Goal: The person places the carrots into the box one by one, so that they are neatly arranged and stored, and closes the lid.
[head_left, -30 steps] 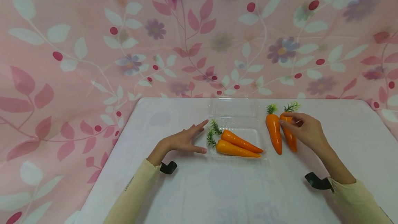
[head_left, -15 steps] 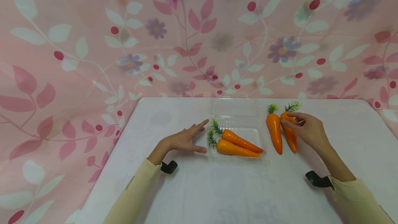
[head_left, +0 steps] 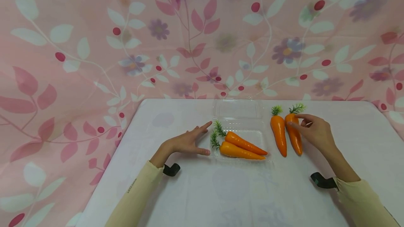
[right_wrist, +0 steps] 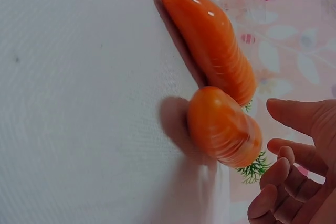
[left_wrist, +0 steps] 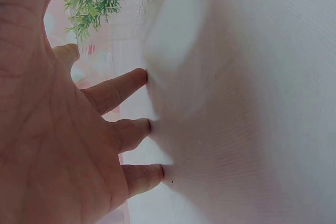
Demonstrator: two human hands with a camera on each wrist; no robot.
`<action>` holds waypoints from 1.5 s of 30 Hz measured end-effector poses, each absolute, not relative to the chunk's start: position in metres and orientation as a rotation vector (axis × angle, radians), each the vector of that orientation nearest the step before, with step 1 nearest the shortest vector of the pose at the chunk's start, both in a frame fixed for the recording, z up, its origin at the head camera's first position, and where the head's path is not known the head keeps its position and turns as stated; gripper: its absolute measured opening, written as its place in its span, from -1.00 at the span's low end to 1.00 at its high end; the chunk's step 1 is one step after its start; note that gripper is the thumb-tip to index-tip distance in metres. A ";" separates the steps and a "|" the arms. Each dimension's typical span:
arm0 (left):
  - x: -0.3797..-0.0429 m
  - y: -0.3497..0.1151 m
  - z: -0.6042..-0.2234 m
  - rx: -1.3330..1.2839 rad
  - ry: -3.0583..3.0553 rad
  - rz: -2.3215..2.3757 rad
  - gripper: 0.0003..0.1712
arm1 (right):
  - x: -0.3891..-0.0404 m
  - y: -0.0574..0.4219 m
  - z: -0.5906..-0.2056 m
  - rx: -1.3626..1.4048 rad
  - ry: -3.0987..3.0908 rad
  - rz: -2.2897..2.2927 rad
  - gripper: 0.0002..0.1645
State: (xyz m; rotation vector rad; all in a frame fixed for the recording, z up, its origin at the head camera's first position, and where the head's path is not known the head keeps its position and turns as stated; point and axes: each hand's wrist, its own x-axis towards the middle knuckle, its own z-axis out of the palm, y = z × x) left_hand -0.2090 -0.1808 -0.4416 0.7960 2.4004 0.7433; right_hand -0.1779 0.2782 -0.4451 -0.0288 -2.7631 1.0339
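Note:
My right hand [head_left: 315,132] is at the upper part of the rightmost orange carrot [head_left: 295,137], thumb and index finger beside it. In the right wrist view a gap shows between the thumb and index finger, with the carrot [right_wrist: 223,127] lying just past their tips. Another carrot [head_left: 278,136] lies to its left. My left hand [head_left: 186,142], fingers spread, is at the left side of a clear plastic clamshell box [head_left: 262,132]. Two carrots lie in that box, an upper one [head_left: 244,143] and a lower one [head_left: 240,151], green tops to the left.
The box's clear lid [head_left: 238,109] is folded back towards the far edge of the white-covered table [head_left: 195,199]. A pink floral cloth [head_left: 202,45] hangs behind the table.
My right hand has shifted slightly right, uncovering more of the rightmost carrot. That carrot's tip sits marginally lower. My left hand and the boxed carrots have stayed put.

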 end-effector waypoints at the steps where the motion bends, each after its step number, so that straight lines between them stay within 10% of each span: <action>1: -0.209 -0.181 -0.442 0.794 2.400 0.744 0.28 | -0.178 0.279 -0.446 -0.031 -2.764 1.028 -0.35; 45: -0.209 -0.180 -0.444 0.803 2.418 0.720 0.28 | -0.182 0.280 -0.453 -0.246 -3.058 0.890 0.01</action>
